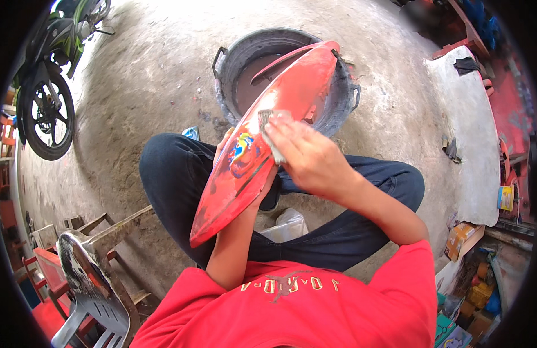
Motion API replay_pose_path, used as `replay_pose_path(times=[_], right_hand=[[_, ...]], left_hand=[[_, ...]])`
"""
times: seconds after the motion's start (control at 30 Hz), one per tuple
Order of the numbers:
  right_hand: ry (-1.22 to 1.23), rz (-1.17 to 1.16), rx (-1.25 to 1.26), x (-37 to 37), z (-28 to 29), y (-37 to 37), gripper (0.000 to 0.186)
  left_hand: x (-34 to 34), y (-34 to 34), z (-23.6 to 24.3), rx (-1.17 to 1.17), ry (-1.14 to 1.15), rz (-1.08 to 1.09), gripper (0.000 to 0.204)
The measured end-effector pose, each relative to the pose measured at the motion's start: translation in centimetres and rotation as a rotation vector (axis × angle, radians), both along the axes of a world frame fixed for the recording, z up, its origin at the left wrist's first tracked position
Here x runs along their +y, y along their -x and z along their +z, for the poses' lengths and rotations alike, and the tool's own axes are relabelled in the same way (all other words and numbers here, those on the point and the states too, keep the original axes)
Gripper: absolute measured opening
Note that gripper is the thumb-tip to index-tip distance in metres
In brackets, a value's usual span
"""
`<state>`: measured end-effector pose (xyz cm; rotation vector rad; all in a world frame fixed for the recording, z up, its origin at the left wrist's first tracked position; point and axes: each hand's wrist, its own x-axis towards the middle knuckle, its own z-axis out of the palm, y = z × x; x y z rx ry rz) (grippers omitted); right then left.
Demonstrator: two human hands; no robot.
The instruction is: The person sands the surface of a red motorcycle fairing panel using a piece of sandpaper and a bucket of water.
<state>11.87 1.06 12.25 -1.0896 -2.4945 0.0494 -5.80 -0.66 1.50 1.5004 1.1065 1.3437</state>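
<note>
A long, curved red plastic panel (pixel 306 78), like a motorcycle body cover, slants across my lap. Its upper end reaches over the dark basin (pixel 225 87), and a colourful decal (pixel 241 148) and dark scuffs mark its lower half. My left hand (pixel 268 184) supports the panel from below; fingertips show at its left edge, while the rest is mostly hidden. Against the panel's face, my right hand (pixel 303 152) presses a thin grey sheet (pixel 266 120), perhaps sandpaper, with slightly blurred fingers. Murky liquid lies in the basin, below the panel.
A motorcycle (pixel 48 104) stands at the far left. Near my left side is a worn plastic chair (pixel 100 284). A pale board (pixel 469 139) lies along the right, beside a cardboard box (pixel 457 240) and a small bucket (pixel 505 198). A clear plastic bag (pixel 289 225) lies between my legs.
</note>
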Motion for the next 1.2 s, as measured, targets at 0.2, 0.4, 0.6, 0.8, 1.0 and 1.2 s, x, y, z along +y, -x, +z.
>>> replay_pose_path(times=[0.2,0.4,0.6,0.8,1.0,1.2], right_hand=[[-0.033,0.009,-0.081,0.5,0.3,-0.8,0.051],[-0.006,0.139,-0.01,-2.1,0.9,0.9,0.052],[0.006,0.035,-0.003,0.6,0.4,-0.5,0.047],[0.01,0.039,-0.014,0.4,0.1,-0.9,0.049],[0.026,0.187,-0.047,-2.0,1.2,1.1,0.051],[-0.001,0.023,-0.062,0.3,0.1,-0.9,0.05]], left_hand=[[0.5,-0.6,1.6,-1.396,0.573,-0.147,0.049],[1.3,0.9,0.1,-1.691,0.612,-0.431,0.044],[0.8,0.3,3.3,-1.703,0.609,-0.387,0.048],[0.7,0.0,3.1,-1.639,0.559,-0.454,0.048],[1.1,1.2,-1.3,-1.631,0.57,-0.383,0.043],[0.6,0.7,2.4,-1.579,0.567,-0.347,0.04]])
